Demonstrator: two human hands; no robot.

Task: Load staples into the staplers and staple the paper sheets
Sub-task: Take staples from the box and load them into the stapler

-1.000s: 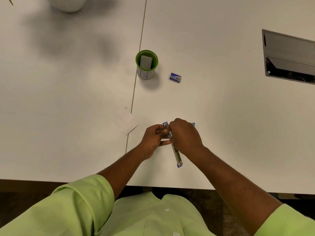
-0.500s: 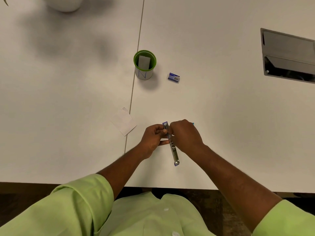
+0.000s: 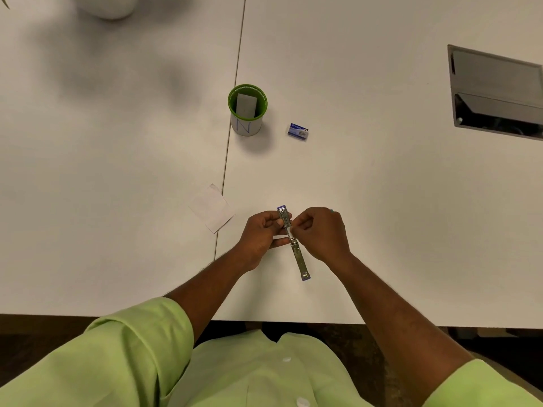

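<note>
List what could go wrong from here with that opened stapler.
The stapler is swung fully open and held only near its far half by the left hand, so it may pivot or slip. The right hand pinches at the open channel; staples, too small to see, might drop. The staple box lies well beyond the hands.

A small stapler [image 3: 293, 242] with blue ends lies unfolded flat, its metal channel facing up, long axis running from 11 to 5 o'clock near the table's front edge; a blue staple box [image 3: 298, 131] sits at 12 o'clock from it, apparently closed; a white paper sheet [image 3: 211, 207] lies flat at 10 o'clock.
</note>
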